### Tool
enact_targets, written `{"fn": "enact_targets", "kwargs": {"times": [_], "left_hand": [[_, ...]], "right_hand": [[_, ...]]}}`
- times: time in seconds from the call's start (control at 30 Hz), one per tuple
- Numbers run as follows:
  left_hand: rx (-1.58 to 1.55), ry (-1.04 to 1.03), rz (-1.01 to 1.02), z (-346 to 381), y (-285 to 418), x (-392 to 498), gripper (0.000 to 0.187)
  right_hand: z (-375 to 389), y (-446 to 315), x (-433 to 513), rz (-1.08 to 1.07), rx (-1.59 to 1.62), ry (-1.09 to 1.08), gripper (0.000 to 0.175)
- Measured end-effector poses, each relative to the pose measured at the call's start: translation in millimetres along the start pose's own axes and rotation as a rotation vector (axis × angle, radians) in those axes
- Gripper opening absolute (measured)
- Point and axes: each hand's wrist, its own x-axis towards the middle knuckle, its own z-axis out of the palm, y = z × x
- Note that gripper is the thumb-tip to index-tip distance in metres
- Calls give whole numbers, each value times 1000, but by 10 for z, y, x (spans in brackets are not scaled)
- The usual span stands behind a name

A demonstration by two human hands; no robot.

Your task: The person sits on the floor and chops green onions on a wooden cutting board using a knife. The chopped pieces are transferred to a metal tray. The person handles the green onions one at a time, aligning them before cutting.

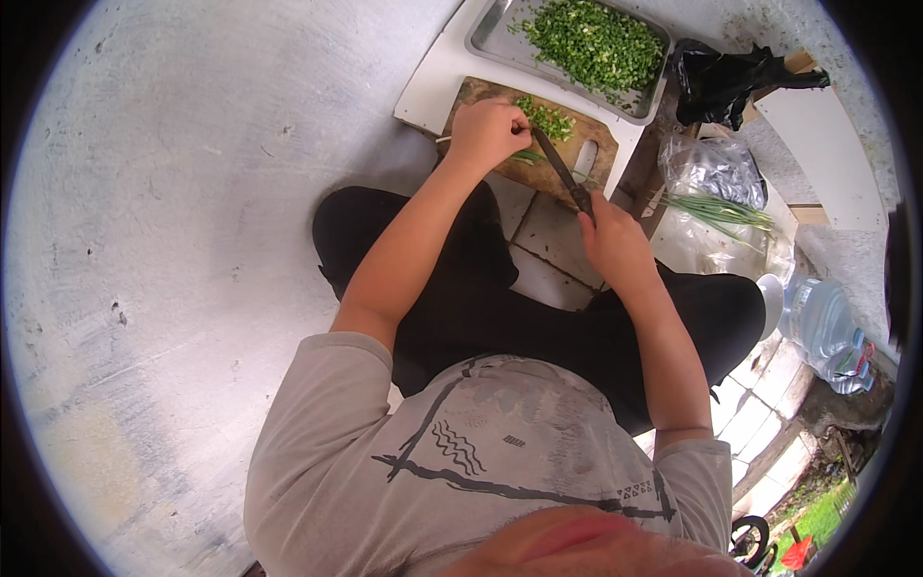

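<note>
My left hand is closed around green onion stalks over a wooden cutting board. A pale stalk end sticks out to the left of the wrist. In my right hand is the dark handle of a knife, whose blade points up and left, its tip close to my left fingers. A small heap of chopped green onion lies on the board beside the blade. Beyond the board, a metal tray holds a large pile of chopped green onion.
Whole green onions lie on clear plastic at the right. A black plastic bag is beside the tray. Large clear water bottles are past my right knee. A pale wall rises at the left.
</note>
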Motion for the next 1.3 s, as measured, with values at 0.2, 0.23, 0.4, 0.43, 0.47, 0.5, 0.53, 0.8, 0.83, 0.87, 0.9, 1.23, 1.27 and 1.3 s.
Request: {"fn": "enact_targets", "kwargs": {"times": [0.2, 0.23, 0.4, 0.43, 0.47, 0.5, 0.53, 0.8, 0.83, 0.87, 0.9, 1.23, 1.27, 1.3], "left_hand": [[-15, 46, 1, -60, -97, 11, 18], [-44, 54, -14, -72, -106, 16, 18], [-48, 39, -34, -90, -62, 21, 17], [-64, 33, -26, -82, -41, 17, 17], [-87, 34, -8, -81, -28, 15, 17], [-51, 14, -7, -80, -18, 14, 18], [-22, 1, 4, -79, -12, 12, 19], [41, -22, 39, -49, -42, 6, 16], [63, -16, 50, -55, -49, 11, 16], [95, -25, 42, -66, -54, 13, 15], [45, 6, 51, -86, -62, 17, 13], [-7, -16, -28, -425, -171, 42, 14], [3, -40, -36, -428, -172, 38, 14], [3, -38, -16, -424, -170, 32, 13]], "right_hand": [[37, -20, 22, 13, -31, -72, 36], [23, -19, 14, 28, -11, -59, 36], [-52, 7, -16, 8, 77, 27, 38], [-56, 11, -14, 11, 76, 15, 38], [-58, 15, -13, 7, 79, 16, 38], [-54, 16, -9, -4, 83, 20, 38], [-50, 17, -8, 2, 77, 19, 38], [-46, 5, -19, 16, 37, -2, 36], [-58, 1, -17, 15, 50, 17, 36], [-78, 0, -14, 13, 62, 37, 36], [-96, -3, -9, 11, 77, 59, 36], [-167, 10, -10, -34, 91, 112, 35], [-147, 11, -11, -19, 68, 76, 35], [-122, 11, -11, -1, 44, 36, 36]]}}
